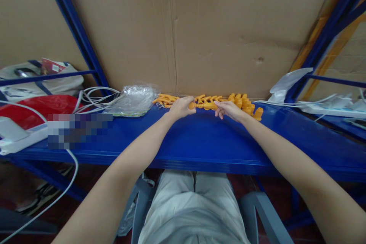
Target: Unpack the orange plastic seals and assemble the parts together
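Both my hands reach to the back of the blue table. My left hand [182, 108] is closed on the left end of an orange plastic part [208, 105]. At that part's right end, my right hand [230, 110] has its thumb and index finger pinched on it, the other fingers curled. Thin orange pieces [166, 99] with small metal bits lie left of my left hand. More orange pieces [213, 98] are lined up behind my hands. Several thicker orange pieces [243, 102] stand in rows beyond my right hand and beside its wrist.
A cardboard panel [214, 34] rises behind the blue table [200, 145]. To the left are a clear plastic bag [134, 99], white cables [94, 93], a red bag [25, 110] and a white power strip [25, 141]. A white power strip [337, 109] sits at the right.
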`<action>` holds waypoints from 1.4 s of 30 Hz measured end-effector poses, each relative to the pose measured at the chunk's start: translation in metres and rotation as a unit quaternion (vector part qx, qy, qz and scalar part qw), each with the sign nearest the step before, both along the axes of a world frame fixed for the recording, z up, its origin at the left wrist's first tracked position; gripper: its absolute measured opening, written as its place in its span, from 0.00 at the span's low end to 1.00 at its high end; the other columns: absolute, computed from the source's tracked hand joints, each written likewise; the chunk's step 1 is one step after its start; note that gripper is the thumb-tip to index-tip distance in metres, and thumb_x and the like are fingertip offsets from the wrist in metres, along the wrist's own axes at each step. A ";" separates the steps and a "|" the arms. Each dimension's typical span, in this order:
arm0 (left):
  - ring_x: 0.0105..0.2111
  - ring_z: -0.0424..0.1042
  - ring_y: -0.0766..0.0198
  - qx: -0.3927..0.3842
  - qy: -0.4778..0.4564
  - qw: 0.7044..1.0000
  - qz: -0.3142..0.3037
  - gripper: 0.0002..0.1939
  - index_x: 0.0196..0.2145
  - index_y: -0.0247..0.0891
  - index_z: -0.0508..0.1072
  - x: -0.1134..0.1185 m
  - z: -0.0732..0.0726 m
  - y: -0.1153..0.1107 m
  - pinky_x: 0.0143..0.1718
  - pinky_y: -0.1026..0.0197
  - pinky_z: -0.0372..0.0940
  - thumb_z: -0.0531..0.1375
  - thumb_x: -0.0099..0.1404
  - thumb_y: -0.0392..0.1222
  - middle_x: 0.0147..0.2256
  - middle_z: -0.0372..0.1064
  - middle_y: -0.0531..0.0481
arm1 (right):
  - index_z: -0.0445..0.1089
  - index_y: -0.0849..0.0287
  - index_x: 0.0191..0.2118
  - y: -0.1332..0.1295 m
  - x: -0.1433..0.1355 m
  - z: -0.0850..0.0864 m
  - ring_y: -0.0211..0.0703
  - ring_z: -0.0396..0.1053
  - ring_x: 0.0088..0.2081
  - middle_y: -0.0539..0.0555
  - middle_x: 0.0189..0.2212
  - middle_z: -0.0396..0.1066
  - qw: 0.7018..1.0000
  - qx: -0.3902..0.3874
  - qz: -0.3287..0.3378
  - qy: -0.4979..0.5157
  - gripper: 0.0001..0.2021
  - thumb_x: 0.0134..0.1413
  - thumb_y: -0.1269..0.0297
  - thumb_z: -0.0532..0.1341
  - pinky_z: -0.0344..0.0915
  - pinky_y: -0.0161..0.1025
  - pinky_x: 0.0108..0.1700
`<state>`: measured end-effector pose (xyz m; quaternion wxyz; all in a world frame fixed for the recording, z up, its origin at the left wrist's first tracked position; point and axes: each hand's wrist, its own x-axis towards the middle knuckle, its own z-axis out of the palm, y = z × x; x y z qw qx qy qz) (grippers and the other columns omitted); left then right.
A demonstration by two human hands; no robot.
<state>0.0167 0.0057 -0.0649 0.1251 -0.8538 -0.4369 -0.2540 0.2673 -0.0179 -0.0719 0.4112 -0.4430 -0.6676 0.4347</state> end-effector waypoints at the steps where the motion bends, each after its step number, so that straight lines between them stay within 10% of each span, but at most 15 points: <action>1: 0.46 0.78 0.50 0.006 0.000 1.000 -0.003 0.17 0.48 0.36 0.76 0.000 0.000 0.000 0.44 0.57 0.69 0.61 0.60 0.40 0.46 0.79 0.41 | 0.70 0.59 0.24 -0.001 -0.001 0.000 0.33 0.64 0.17 0.55 0.19 0.72 1.000 -0.004 -0.006 0.003 0.24 0.57 0.42 0.65 0.61 0.32 0.19; 32: 0.45 0.78 0.54 0.017 -0.005 1.000 -0.022 0.17 0.46 0.38 0.76 0.000 -0.002 0.001 0.44 0.59 0.68 0.61 0.59 0.39 0.45 0.79 0.43 | 0.62 0.55 0.23 -0.007 -0.010 0.010 0.31 0.48 0.12 0.47 0.11 0.57 0.975 -0.217 -0.040 0.034 0.29 0.62 0.33 0.53 0.47 0.31 0.16; 42: 0.44 0.78 0.52 -0.001 -0.017 1.000 0.007 0.19 0.49 0.37 0.76 0.001 -0.001 0.001 0.43 0.58 0.69 0.62 0.59 0.40 0.44 0.80 0.42 | 0.69 0.57 0.34 -0.013 -0.011 0.010 0.33 0.67 0.21 0.56 0.32 0.80 0.993 -0.099 -0.019 0.069 0.17 0.60 0.47 0.66 0.63 0.32 0.24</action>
